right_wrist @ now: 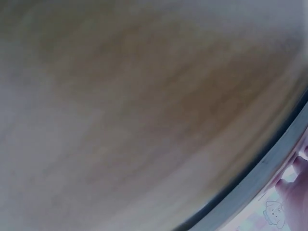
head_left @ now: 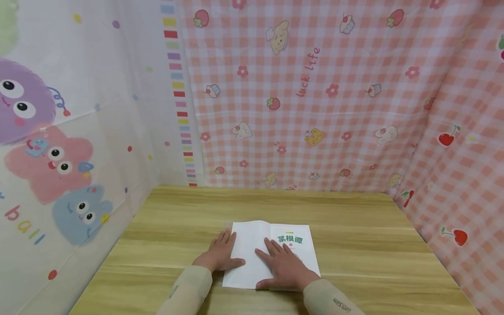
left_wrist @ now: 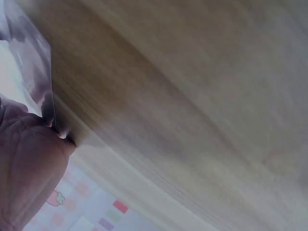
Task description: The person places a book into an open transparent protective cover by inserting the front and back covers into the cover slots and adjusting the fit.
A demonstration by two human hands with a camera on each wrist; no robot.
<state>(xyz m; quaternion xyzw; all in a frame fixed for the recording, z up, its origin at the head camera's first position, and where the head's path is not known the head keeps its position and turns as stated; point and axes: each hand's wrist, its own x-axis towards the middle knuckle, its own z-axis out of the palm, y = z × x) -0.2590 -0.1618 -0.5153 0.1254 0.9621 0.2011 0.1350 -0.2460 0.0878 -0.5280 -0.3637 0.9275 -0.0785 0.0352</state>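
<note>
An open book [head_left: 248, 247] lies on the wooden table in the head view, its left side plain white and its right side bearing green title characters. My left hand [head_left: 220, 253] rests at the book's left edge, fingers straight and pointing away, thumb over the white page. Spread over the right page near the fold is my right hand [head_left: 285, 267], fingers extended, covering part of the print below the title. The left wrist view has the palm of the left hand [left_wrist: 31, 163] beside the glossy page edge [left_wrist: 36, 57]. Only some fingers [right_wrist: 296, 192] appear at the right wrist view's edge.
The wooden table [head_left: 354, 245] extends around the book on every side. A pink checked cloth [head_left: 307, 109] hangs behind it and along the right. At the left hangs a white cloth [head_left: 130, 109] with cartoon figures.
</note>
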